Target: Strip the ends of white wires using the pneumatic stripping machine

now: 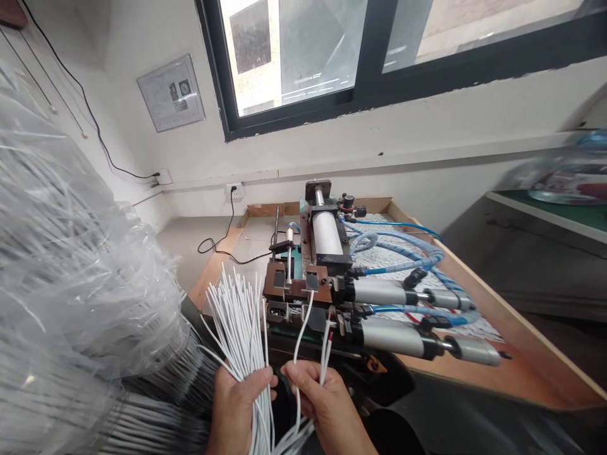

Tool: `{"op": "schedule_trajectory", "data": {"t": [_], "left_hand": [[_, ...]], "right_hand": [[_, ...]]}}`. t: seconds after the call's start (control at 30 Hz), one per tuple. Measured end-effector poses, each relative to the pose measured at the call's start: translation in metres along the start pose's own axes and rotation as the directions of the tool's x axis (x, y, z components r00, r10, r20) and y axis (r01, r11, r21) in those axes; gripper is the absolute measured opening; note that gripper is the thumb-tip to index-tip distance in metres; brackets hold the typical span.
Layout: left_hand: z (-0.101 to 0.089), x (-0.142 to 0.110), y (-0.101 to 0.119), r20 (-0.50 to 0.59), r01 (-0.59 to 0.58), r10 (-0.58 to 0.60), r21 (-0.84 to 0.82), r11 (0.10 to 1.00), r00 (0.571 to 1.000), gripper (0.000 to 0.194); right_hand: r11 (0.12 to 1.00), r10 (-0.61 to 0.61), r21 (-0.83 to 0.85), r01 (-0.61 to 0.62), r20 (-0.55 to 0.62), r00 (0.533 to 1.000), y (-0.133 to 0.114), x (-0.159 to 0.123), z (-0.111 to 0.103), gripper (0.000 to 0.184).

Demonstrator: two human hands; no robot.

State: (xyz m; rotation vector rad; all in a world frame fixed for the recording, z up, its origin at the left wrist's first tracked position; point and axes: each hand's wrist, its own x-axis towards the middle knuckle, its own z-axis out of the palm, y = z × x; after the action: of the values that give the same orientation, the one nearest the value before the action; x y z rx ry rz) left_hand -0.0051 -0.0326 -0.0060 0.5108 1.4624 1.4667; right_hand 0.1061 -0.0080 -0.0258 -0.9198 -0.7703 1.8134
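Note:
My left hand (241,401) is closed around a thick bundle of white cables (239,322), whose cut ends fan out upward. Beside it, my right hand (322,398) pinches a single white cable (303,332) between thumb and finger. That cable's upper end reaches the jaw block of a pneumatic wire stripping machine (310,278). A few more white cables (325,357) stand up behind the fingers of my right hand, and one shows a red tip. Lower down, the cables run out of view below my hands.
Large plastic-wrapped cable bundles (156,354) fill the left side. Silver air cylinders (393,338) and blue hoses (403,253) extend to the right of the machine. A low wooden edge (521,335) borders the bench. A black cord (232,256) lies at the back left.

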Motion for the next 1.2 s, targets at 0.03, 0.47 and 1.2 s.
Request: {"op": "schedule_trajectory", "data": {"t": [0.03, 0.47, 1.2], "left_hand": [[0.000, 0.000, 0.001, -0.007, 0.000, 0.000, 0.000, 1.000, 1.000, 0.019], [0.001, 0.005, -0.001, -0.049, 0.016, -0.016, 0.006, 1.000, 0.999, 0.022], [0.005, 0.014, 0.018, 0.036, -0.022, 0.024, -0.044, 0.999, 0.999, 0.014]], "right_hand": [[1.000, -0.019, 0.000, 0.019, -0.012, 1.000, 0.000, -0.001, 0.001, 0.030], [0.993, 0.108, 0.051, -0.107, -0.028, 0.994, -0.004, 0.010, 0.003, 0.029], [0.983, 0.035, 0.182, -0.004, -0.165, 0.986, -0.004, 0.022, 0.006, 0.023]]}}
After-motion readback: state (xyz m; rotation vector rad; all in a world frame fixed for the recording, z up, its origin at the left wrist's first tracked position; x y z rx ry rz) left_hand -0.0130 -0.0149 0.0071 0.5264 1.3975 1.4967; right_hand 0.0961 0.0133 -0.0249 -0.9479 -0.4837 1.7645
